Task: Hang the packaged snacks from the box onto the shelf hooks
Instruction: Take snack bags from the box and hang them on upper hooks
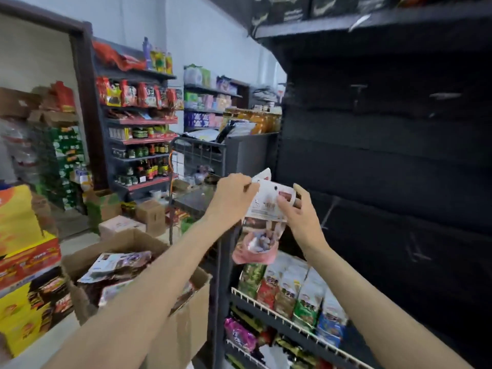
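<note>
Both hands up at dark shelf panel [399,155]. Left hand [234,194] and right hand [298,211] pinch top of white printed snack packet [269,198], not hooked yet. Visible metal hooks [444,95] bare. Brown cardboard box [183,315] holds many more packets. Judgement: early stage.

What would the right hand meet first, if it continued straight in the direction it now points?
Probably the dark back panel of the shelf. The right hand, holding the snack packet, points up and forward toward it; nothing visible lies between, though depth is unclear.
</note>
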